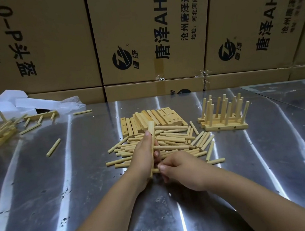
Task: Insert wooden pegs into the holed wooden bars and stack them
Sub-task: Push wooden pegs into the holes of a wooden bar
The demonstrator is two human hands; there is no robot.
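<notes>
Left hand (143,157) is gripping a holed bar (151,128) on edge above the loose pegs (171,141). Right hand (180,169) is pinching a peg (155,170) at the bar's near end. Both are hovering over a steel table (79,179), with printed cardboard boxes (139,32) standing behind.

Stacked cardboard boxes (150,31) behind a steel table (60,181).

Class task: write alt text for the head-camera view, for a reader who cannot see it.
A person's left hand grips a holed wooden bar while the right hand pinches a peg at its near end, above a pile of pegs on a metal table. Behind it lie spare bars, at right stand pegged bars, and cardboard boxes rise beyond.
</notes>
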